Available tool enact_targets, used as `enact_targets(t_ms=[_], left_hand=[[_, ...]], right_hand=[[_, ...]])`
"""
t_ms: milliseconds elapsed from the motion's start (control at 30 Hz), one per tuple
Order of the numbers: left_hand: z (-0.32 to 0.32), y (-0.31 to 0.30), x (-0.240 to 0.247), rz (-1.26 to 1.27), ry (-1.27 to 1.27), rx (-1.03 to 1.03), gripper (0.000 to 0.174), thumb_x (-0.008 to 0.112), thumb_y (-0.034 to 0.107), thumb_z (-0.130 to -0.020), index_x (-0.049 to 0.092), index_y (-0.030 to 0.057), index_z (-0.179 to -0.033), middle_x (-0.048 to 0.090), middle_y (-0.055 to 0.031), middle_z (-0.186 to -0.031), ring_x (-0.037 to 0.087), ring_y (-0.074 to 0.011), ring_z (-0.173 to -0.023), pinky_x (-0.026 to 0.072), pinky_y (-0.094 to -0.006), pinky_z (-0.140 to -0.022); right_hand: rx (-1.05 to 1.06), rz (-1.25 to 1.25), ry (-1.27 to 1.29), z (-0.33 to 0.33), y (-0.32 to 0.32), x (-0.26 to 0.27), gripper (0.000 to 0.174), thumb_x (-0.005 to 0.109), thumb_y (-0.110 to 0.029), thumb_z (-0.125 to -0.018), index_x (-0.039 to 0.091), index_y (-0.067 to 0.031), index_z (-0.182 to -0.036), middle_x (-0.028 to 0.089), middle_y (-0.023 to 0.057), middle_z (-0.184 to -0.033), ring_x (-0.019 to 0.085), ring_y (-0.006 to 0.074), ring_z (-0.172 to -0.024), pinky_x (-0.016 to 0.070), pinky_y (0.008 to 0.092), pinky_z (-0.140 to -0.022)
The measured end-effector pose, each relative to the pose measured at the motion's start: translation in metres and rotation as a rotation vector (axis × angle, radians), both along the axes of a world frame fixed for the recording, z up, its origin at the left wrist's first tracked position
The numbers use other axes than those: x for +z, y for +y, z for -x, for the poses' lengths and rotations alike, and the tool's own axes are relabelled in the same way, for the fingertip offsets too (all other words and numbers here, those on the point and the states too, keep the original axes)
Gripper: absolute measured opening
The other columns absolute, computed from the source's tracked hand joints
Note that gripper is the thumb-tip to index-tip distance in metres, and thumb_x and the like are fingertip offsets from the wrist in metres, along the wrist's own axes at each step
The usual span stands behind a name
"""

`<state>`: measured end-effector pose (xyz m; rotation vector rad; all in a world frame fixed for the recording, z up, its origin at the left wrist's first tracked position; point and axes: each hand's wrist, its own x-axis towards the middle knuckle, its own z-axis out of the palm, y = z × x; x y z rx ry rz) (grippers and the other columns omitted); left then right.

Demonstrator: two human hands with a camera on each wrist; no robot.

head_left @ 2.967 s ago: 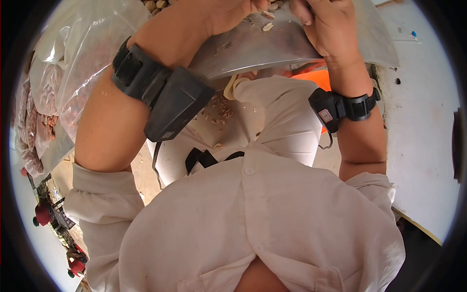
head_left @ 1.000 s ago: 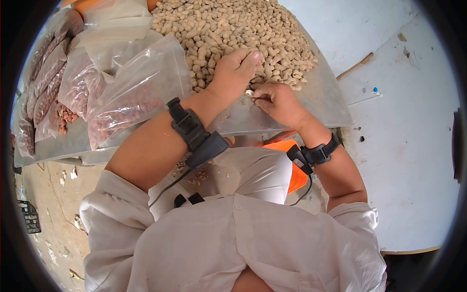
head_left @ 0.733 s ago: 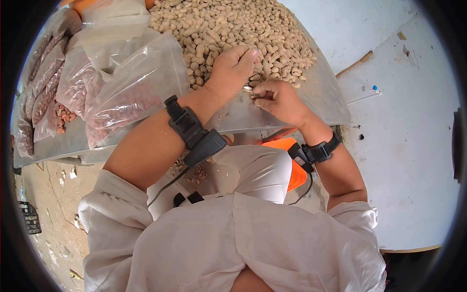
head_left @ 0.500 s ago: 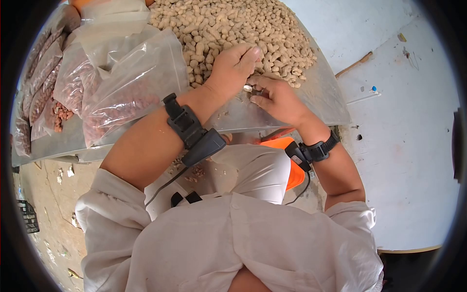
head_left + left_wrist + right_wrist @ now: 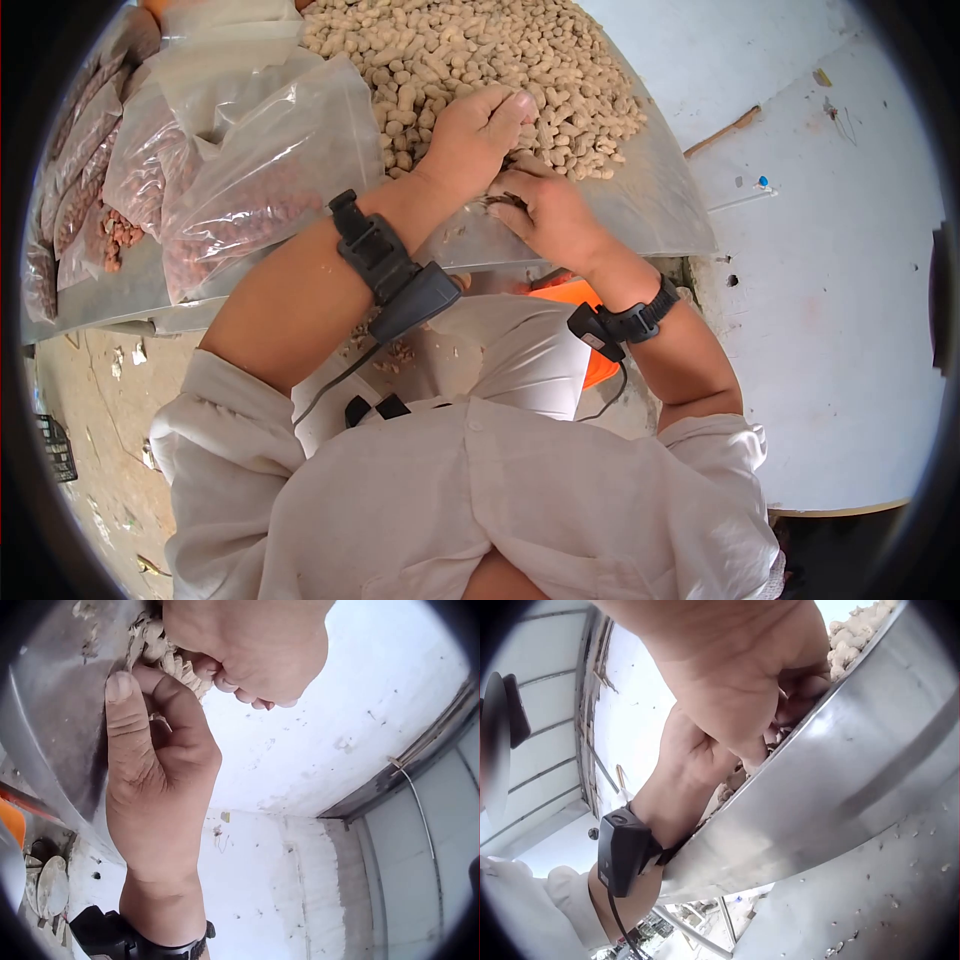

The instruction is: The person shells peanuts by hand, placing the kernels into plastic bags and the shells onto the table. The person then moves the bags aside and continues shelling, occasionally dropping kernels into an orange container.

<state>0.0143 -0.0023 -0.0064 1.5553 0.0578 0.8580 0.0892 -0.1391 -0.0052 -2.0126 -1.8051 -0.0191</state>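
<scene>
A heap of unshelled peanuts (image 5: 440, 45) covers the back of a metal table (image 5: 640, 220). My left hand (image 5: 475, 130) lies at its front edge, back up, fingers curled under in the left wrist view; I cannot tell what they hold. Just below and right of it, my right hand (image 5: 548, 208) pinches a peanut at the heap's edge with thumb and forefinger. In the left wrist view, a pale bit of shell (image 5: 159, 718) shows inside the right hand's curl. Its curled fingers (image 5: 802, 697) sit close over the table rim in the right wrist view.
Clear plastic bags (image 5: 240, 190) of reddish shelled peanuts lie on the left of the table, with loose kernels (image 5: 120, 240) beside them. Under the table's front edge is an orange container (image 5: 600, 370). A pale wall (image 5: 830, 300) stands at the right. A black crate (image 5: 57, 448) is on the floor.
Since three seconds ago the head view has lifted, bringing the heap into sight. Over the last half second the right hand has slid left beneath the left hand, covering a whitish shell bit.
</scene>
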Motion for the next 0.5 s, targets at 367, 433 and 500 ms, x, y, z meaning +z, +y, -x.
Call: enact_targets(t_ms=[367,433,500], left_hand=[[0.0,0.0,0.0,0.006,0.021,-0.001,0.032,0.048,0.03,-0.097,0.059,0.0027,-0.086,0.048,0.0024,-0.063,0.042,-0.0057,-0.058,0.0357,-0.0208,-0.052],[-0.002,0.0,-0.002,0.001,0.018,-0.005,0.031,0.048,0.03,-0.097,0.059,0.0028,-0.086,0.047,0.0027,-0.063,0.041,-0.0056,-0.057,0.035,-0.0208,-0.051],[-0.003,0.001,-0.003,-0.003,0.014,-0.011,0.031,0.048,0.03,-0.097,0.059,0.003,-0.086,0.046,0.003,-0.063,0.04,-0.0055,-0.057,0.0342,-0.0208,-0.051]], right_hand=[[-0.088,0.149,0.121,-0.021,-0.033,0.023,0.008,0.062,0.0,-0.069,0.061,0.0008,-0.077,0.059,0.0157,-0.079,0.059,0.0311,-0.072,0.0472,0.0363,-0.065],[-0.126,0.179,0.118,-0.03,-0.046,0.025,0.01,0.062,0.0,-0.068,0.061,0.0011,-0.077,0.058,0.0156,-0.078,0.059,0.0302,-0.072,0.047,0.0357,-0.064],[-0.195,0.2,0.128,-0.038,-0.062,0.027,0.011,0.062,-0.001,-0.066,0.061,0.0013,-0.077,0.058,0.0156,-0.077,0.058,0.0295,-0.071,0.0467,0.0351,-0.064]])
